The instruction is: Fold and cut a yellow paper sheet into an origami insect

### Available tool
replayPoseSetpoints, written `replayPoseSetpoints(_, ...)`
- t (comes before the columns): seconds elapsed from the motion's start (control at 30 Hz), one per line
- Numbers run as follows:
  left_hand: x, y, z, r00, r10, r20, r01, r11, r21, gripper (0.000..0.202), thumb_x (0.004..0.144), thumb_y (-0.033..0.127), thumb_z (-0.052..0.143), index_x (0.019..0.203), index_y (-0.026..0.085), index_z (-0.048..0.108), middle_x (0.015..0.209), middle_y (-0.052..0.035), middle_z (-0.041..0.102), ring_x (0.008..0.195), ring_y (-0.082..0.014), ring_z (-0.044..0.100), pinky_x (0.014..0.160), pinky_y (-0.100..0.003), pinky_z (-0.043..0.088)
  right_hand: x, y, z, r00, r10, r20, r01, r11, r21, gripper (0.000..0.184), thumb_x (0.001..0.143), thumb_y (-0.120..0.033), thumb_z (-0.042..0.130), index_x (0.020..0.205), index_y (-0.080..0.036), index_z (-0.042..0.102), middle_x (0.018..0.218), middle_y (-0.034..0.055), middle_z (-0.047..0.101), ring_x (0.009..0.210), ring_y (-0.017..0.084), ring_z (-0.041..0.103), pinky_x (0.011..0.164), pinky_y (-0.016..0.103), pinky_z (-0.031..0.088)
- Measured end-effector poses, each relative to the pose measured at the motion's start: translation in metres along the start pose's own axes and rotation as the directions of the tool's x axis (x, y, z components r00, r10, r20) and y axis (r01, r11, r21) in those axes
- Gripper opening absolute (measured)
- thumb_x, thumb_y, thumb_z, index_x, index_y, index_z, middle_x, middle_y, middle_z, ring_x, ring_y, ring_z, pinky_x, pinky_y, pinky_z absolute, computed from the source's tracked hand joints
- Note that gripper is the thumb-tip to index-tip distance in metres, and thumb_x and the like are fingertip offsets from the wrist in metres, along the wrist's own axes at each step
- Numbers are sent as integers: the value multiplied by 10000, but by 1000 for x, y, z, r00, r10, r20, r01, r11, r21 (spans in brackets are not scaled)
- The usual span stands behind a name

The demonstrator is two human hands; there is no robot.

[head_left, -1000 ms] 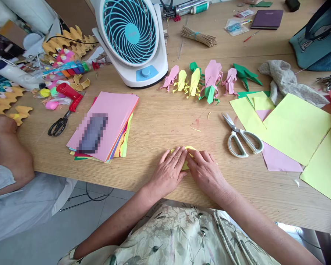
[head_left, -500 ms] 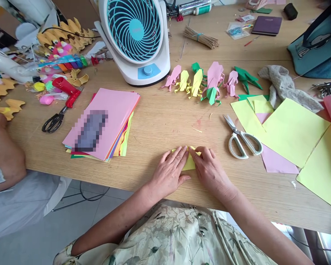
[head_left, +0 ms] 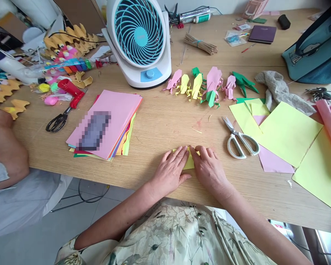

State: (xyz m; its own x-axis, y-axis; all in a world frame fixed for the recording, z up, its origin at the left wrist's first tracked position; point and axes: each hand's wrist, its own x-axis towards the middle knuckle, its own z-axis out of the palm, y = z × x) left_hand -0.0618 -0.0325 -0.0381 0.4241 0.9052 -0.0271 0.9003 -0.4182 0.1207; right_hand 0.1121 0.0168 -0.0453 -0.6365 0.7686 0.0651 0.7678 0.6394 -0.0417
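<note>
A small folded piece of yellow paper (head_left: 189, 164) lies flat on the table near its front edge, partly covered by both hands. My left hand (head_left: 169, 170) rests on its left part with the fingers stretched out flat, the thumb pointing right. From the other side, my right hand (head_left: 212, 170) has its fingers curled, and the index fingertip presses on the paper's upper edge beside the left fingertips. White-handled scissors (head_left: 238, 141) lie blades apart to the right of my right hand. Folded paper figures (head_left: 213, 79) in pink, yellow and green stand in a row beyond.
A stack of coloured paper (head_left: 118, 106) with a blurred dark object on top lies to the left. Behind stands a white fan (head_left: 146, 75). Yellow sheets (head_left: 289, 132) overlap at right, near a grey cloth (head_left: 278, 88) and a teal bag (head_left: 311, 55). Another person's arm (head_left: 5, 151) is at far left.
The view has shifted slightly. Both hands stay on the yellow paper in nearly the same pose, the right hand's fingers moved very little.
</note>
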Motion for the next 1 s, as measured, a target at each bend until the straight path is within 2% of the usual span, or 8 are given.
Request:
replayPoseSetpoints(0.17,16,12,-4,989,-138,-56,136,990,-39,539,994,349,412,1467,91,388,1510,-128,451,1394,-260,387,1102,-436,357,0,2,6,999,-7,-41,10,997,73,481,895,-102,497,1374,-63,494,1157,171,542,990,269,493,876,376,442)
replayPoseSetpoints(0.27,24,16,-3,973,-210,-100,209,978,-18,503,990,325,412,1443,109,427,1479,-131,482,1367,-279,410,1075,-467,382,1,3,8,999,-24,-49,28,996,86,449,921,-99,458,1366,-58,495,1147,175,549,1011,272,495,879,384,440)
replayPoseSetpoints(0.43,17,11,-5,973,-214,-86,221,971,91,530,989,395,416,1452,140,440,1581,-116,349,1418,-350,345,1064,-562,378,0,3,8,997,-29,-68,32,998,48,414,937,-129,447,1340,-69,519,1126,176,550,966,277,496,853,407,439)
replayPoseSetpoints(0.6,-1,-2,-7,969,-239,-59,245,959,145,645,939,540,484,1478,192,419,1617,-95,266,1453,-375,290,1093,-590,341,0,2,7,996,-21,-82,21,1000,10,444,925,-97,435,1363,-69,502,1120,168,555,917,265,489,830,402,439)
replayPoseSetpoints(0.87,-20,-9,-7,949,-313,-43,315,941,121,788,900,685,410,1513,192,364,1636,-73,196,1465,-384,257,1116,-617,304,-2,1,4,996,-18,-83,14,999,-46,457,921,-103,450,1373,-56,501,1140,172,560,900,266,482,789,387,452)
replayPoseSetpoints(1.0,-22,-10,-6,957,-284,-55,288,954,84,755,939,644,353,1523,166,334,1645,-80,155,1485,-373,211,1122,-615,292,-2,1,4,998,-11,-57,7,998,-55,471,934,-110,432,1399,-53,480,1169,173,551,918,266,486,816,390,446)
